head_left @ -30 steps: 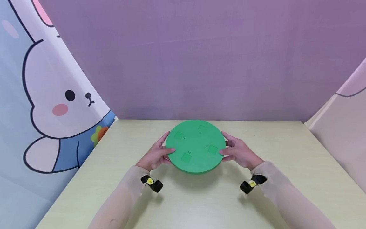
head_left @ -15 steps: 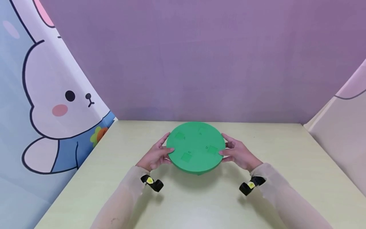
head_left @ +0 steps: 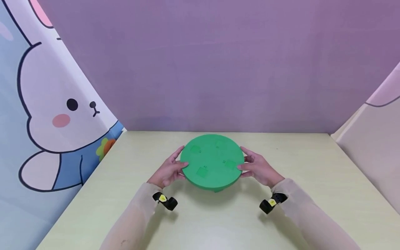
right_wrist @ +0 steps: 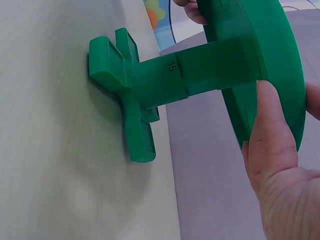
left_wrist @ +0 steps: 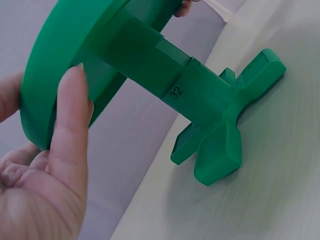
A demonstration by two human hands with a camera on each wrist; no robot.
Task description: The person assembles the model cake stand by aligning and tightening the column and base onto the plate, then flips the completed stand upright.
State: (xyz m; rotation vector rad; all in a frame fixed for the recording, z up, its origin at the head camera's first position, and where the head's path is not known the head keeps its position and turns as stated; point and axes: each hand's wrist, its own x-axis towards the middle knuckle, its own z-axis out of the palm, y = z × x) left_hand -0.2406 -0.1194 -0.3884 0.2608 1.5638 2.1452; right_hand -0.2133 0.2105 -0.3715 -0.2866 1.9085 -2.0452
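A green round-topped pedestal table (head_left: 212, 161), toy-sized, is held between both hands with its round top facing up. My left hand (head_left: 168, 171) grips the left rim, and my right hand (head_left: 260, 168) grips the right rim. Each thumb lies over the top's edge, with other fingers at the side and below. Under the top, in the left wrist view, a square column marked 32 (left_wrist: 175, 92) runs down to splayed feet (left_wrist: 220, 155). The right wrist view shows a column face marked 35 (right_wrist: 170, 66). Whether all the feet touch the surface, I cannot tell.
The pale tabletop (head_left: 212, 222) extends around the toy. A purple backdrop (head_left: 218, 69) stands along its far edge. A rabbit-print cloth (head_left: 47, 104) hangs at the left, and a pale cloth (head_left: 375, 146) at the right.
The view has shifted slightly. A bit of a green foot now shows below the near rim, where none was seen a second ago. Both hands keep the same hold on the rim.
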